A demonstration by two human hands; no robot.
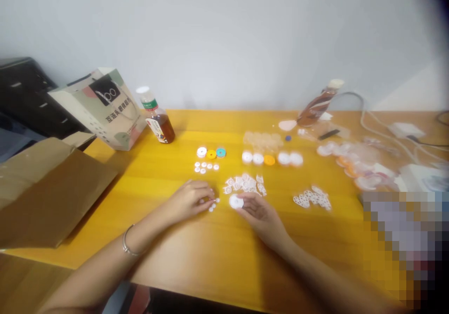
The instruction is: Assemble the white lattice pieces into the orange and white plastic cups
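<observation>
My right hand (264, 218) pinches a white round disc (236, 202) with a hole at its centre, holding it above the table. Just left of it, my left hand (192, 200) has its fingers curled together at a few small white pieces (212, 208); whether one is between the fingertips I cannot make out. Beyond the hands lies a pile of white cut-out plastic parts (244, 183). Small white round pieces (203, 166) are set in rows behind my left hand. Further back stand a white disc (201, 152), a yellow disc (211, 154) and a teal disc (220, 152).
More white discs (257, 158) and an orange one (269, 160) line up behind. White openwork parts (312, 198) lie to the right. A tea bottle (159, 122), paper bag (112, 113) and cardboard box (49, 192) stand left; a brown bottle (317, 105) and cables (379, 131) are at the right.
</observation>
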